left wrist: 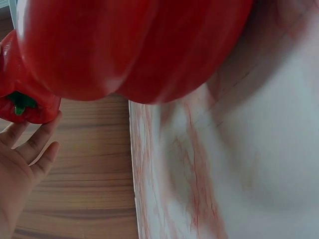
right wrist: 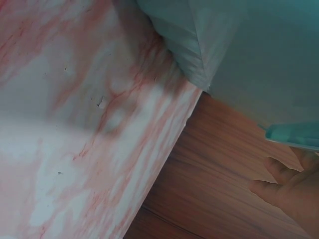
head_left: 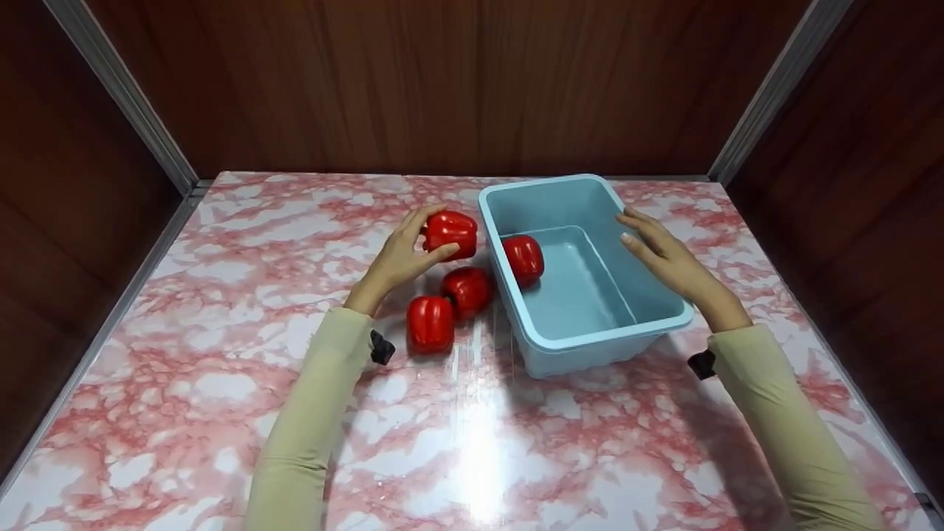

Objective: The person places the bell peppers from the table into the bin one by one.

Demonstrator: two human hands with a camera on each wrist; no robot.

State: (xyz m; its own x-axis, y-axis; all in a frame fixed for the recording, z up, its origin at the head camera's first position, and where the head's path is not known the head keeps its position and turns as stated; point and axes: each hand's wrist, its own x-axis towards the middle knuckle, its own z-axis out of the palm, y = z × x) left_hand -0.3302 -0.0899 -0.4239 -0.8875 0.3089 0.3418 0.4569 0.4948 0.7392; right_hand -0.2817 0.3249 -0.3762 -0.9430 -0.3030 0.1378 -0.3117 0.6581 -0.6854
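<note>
— Peppers first: where are they?

— Four red ones. The left hand (head_left: 402, 254) grips the far pepper (head_left: 451, 233), fingers over its top and thumb against its near side, just left of the blue bin (head_left: 590, 341). Two more lie on the pink marbled desk (head_left: 221, 383) below it: a middle pepper (head_left: 467, 290) close to the bin's left wall, and a near pepper (head_left: 431, 323) touching it on the near-left side.

— And the fourth?

— An inside pepper (head_left: 523, 259) sits in the bin, against its left inner wall.

— What about the right hand?

— The right hand (head_left: 667, 258) lies on the bin's right rim with fingers straight and relaxed, touching the edge rather than wrapping it. In the right wrist view the fingers (right wrist: 279, 186) show only at the lower corner, under the bin's rim (right wrist: 294, 135), so the contact there is hard to judge.

— Does the left wrist view help?

— Partly. One pepper fills the top of the view, very close to the lens; the gripped pepper (left wrist: 25, 97), with its green stem, meets the fingertips (left wrist: 42, 137) at the left edge.

— Surroundings?

— Both arms wear pale beige sleeves (head_left: 310, 413). Dark wooden panels (head_left: 442, 81) wall the desk on three sides, with metal strips at the corners.
</note>
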